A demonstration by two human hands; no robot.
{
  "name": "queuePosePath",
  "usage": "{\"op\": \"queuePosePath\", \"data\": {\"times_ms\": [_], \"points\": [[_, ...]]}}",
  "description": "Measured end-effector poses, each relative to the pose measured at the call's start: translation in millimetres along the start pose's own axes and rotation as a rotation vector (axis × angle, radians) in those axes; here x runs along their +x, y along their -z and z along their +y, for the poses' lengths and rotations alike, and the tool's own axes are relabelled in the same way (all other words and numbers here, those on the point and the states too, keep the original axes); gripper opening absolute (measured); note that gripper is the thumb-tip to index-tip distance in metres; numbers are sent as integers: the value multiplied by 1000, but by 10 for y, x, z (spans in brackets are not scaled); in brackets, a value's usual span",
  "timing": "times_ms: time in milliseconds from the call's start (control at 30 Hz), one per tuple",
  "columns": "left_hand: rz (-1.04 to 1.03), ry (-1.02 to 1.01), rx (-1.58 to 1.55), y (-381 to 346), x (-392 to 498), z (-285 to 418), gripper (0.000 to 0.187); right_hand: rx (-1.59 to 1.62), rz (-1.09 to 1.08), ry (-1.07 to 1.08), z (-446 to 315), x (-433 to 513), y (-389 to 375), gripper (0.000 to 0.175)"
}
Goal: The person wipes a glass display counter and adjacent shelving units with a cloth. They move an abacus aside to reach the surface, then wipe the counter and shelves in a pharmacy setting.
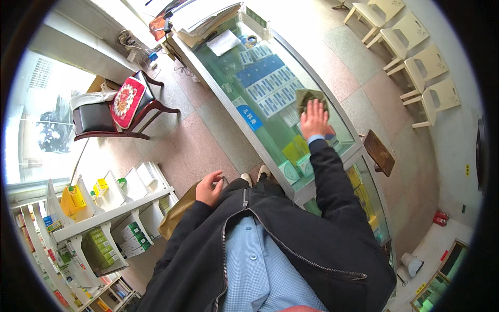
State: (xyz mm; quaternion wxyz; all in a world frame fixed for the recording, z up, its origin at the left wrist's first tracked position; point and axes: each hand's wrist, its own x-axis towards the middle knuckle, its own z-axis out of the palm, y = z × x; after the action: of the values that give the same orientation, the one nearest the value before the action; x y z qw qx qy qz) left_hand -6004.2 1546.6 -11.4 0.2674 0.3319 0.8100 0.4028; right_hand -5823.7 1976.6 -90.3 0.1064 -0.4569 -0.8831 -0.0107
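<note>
My right hand (314, 120) presses down on a folded olive-brown cloth (310, 96), which lies on the glass top of a display counter (218, 93). The palm hides part of the cloth, and the fingers are slightly blurred. Under the glass, near this hand, are rows of blue-and-white boxes (275, 86) and several green and white medicine boxes (306, 164). My left hand (209, 188) hangs low by my thigh, its fingers loosely bent and apart, with nothing seen in them. Khaki fabric (180, 212) shows beside the left forearm.
White shelving (117, 212) with medicine boxes stands close on my left. Beyond it is a black-seated wooden chair (128, 105) with a red floral cushion. Papers (223, 43) and a tape roll (251, 39) lie at the counter's far end. Cream chairs (419, 74) line the right wall.
</note>
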Motion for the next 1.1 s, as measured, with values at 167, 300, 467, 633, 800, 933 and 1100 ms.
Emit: {"op": "queuePosePath", "data": {"times_ms": [167, 300, 467, 633, 800, 933, 1100], "points": [[146, 93, -37, 258, -32, -127, 33, -65, 28, -80, -35, 940, -267, 62], [170, 155, -112, 423, 137, -249, 33, -60, -20, 31, -676, 1468, -423, 63], [81, 113, -92, 734, 791, -489, 33, 45, -48, 291, -1844, 1580, -631, 63], [-8, 29, -94, 1257, 1693, -751, 33, 62, -32, 225, -2782, 1903, -639, 63], [-116, -30, -71, 1736, 2232, -952, 32, 94, -101, 185, -3186, 2270, -622, 61], [-202, -63, -34, 1863, 2567, -1088, 31, 165, 3, 211, -3107, 1750, -518, 58], [-279, -72, -77, 1830, 2867, -1170, 30, 123, -191, 166, -2452, 481, -26, 60]]}}
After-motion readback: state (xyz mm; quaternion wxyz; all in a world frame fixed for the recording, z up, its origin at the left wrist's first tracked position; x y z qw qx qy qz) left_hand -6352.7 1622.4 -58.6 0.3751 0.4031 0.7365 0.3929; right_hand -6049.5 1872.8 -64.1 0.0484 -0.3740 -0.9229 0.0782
